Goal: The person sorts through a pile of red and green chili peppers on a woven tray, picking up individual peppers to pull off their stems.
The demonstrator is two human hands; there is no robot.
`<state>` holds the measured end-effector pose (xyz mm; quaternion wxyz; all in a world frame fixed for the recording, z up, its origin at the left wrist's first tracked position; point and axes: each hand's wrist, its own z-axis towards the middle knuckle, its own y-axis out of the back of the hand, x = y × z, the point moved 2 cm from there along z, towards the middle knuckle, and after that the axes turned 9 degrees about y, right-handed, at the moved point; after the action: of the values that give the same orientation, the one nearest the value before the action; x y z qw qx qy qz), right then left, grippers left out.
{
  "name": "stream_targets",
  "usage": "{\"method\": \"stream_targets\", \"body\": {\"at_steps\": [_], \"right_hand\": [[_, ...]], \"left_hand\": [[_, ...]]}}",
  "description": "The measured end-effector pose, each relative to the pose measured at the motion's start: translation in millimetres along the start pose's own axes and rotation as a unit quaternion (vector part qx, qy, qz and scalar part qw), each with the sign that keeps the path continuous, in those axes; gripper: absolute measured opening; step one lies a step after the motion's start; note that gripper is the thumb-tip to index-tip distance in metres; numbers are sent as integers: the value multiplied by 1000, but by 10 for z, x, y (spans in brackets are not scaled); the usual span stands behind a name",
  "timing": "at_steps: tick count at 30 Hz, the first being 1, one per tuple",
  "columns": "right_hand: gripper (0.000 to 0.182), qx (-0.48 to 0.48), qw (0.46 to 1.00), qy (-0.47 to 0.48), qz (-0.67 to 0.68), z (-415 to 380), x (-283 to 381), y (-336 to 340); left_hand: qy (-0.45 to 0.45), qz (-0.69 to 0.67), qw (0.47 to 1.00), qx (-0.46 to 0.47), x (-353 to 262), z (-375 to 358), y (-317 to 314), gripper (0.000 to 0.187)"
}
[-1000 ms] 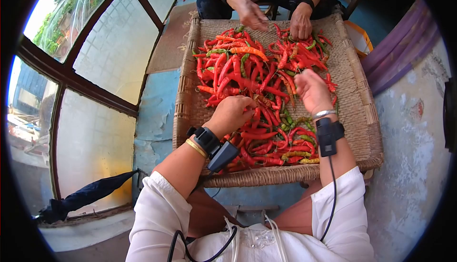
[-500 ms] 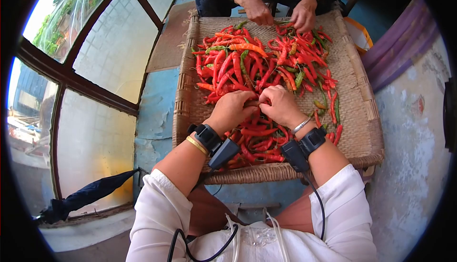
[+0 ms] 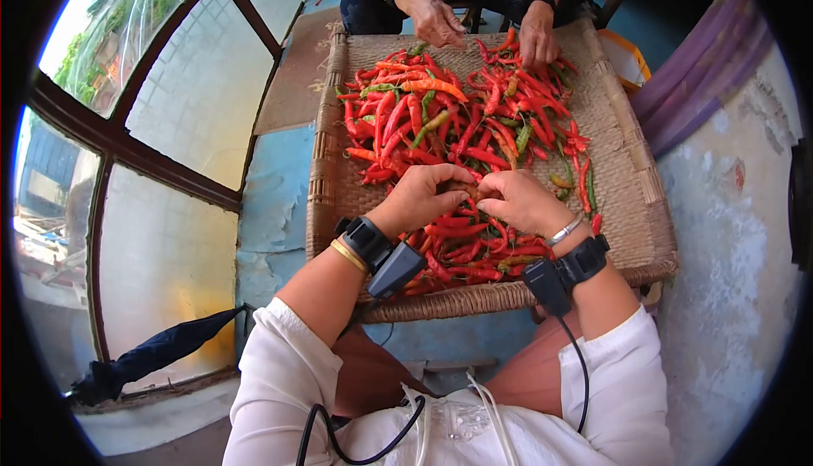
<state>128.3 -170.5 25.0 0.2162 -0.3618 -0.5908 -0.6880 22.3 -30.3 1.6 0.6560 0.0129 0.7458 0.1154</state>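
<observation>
My left hand point(image 3: 423, 198) is closed around a dull reddish-brown chili pepper point(image 3: 461, 187) above the middle of the woven tray point(image 3: 631, 187). At the pepper's right end, the fingertips of my right hand point(image 3: 525, 202) pinch together; exactly what part they grip is partly hidden. Beyond my hands lies a big heap of red chili peppers point(image 3: 394, 119) with a few green and orange ones mixed in. A second heap of red peppers point(image 3: 461, 250) sits below my hands, by the near rim.
Across the tray, another person's hands point(image 3: 434, 19) work over the peppers at the far edge. A window point(image 3: 169, 187) and a folded dark umbrella point(image 3: 165, 346) stand on the left. To the right are a wall point(image 3: 728, 246) and a purple curtain point(image 3: 699, 68).
My right hand has shifted right, widening the space between my hands and showing more of the pepper. One hand of the other person has moved left with its fingers opened. The view has shifted slightly.
</observation>
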Motion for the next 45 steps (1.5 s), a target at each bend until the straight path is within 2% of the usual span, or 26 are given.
{"method": "stream_targets", "body": {"at_steps": [2,4,5,7,8,10,11,13,14,15,17,18,19,21,27,29,30,31,33,35,37,39,41,42,43,45], "right_hand": [[19,-38,999,19,1,-33,1,-6],[17,-169,957,-56,230,-70,-59,-36],[15,-177,969,-21,172,-67,-52,9],[14,-133,961,-51,238,-55,27,112],[14,-134,961,-51,237,-41,0,146],[17,-64,963,-74,250,-2,-67,162],[17,-64,963,-75,251,28,-128,189],[24,-180,875,-44,447,77,-172,273],[34,-273,803,-50,527,66,-161,303],[34,-275,802,-50,528,61,-174,318],[41,-295,702,-112,638,32,-267,331],[45,-293,692,-139,645,51,-284,291],[45,-293,692,-139,645,48,-274,250],[44,-315,750,-117,569,37,-178,169],[33,-368,751,-107,537,83,-428,197],[31,-356,815,-67,453,72,-414,303],[30,-380,851,-14,361,86,-393,359],[30,-381,851,-15,361,89,-370,373],[30,-433,854,128,258,91,-199,449],[33,-447,837,109,295,120,-222,371],[38,-338,939,-53,43,169,-448,191],[42,-114,983,-117,89,149,-392,90],[40,-41,989,9,142,174,-229,-67],[36,-37,975,16,219,171,-88,-106],[36,-36,975,16,220,176,-18,-146],[28,-81,951,-70,291,180,17,-195]], "left_hand": [[32,9,999,-19,-69,-10,41,22],[71,19,997,-39,-17,-5,119,22],[48,66,994,-69,84,22,153,22],[18,113,989,-94,102,57,170,22],[36,167,981,-93,111,42,170,20],[56,273,955,-98,122,16,192,23],[57,273,955,-97,125,9,202,23],[53,369,925,-75,124,-3,198,22],[53,369,925,-74,136,-10,196,22],[57,387,919,-59,166,-19,191,22],[59,406,911,-44,253,-25,200,22],[20,417,907,-49,274,-24,199,23],[-19,426,903,-55,293,-27,198,24],[-16,435,899,-46,302,-33,198,25],[24,446,894,10,228,-21,170,25],[33,447,894,23,194,-19,154,24],[8,428,904,3,168,-17,160,21],[-17,408,912,-17,142,-18,164,19],[-12,372,927,-37,108,-3,148,17],[-8,335,940,-55,34,0,119,15],[21,256,965,-59,-94,-26,78,17],[37,224,971,-76,-179,-48,43,18],[52,189,976,-95,-148,-39,42,19],[25,146,983,-111,-88,-21,51,23],[-3,103,987,-126,-72,-15,59,27],[-8,103,985,-138,-114,-33,7,31]]}}
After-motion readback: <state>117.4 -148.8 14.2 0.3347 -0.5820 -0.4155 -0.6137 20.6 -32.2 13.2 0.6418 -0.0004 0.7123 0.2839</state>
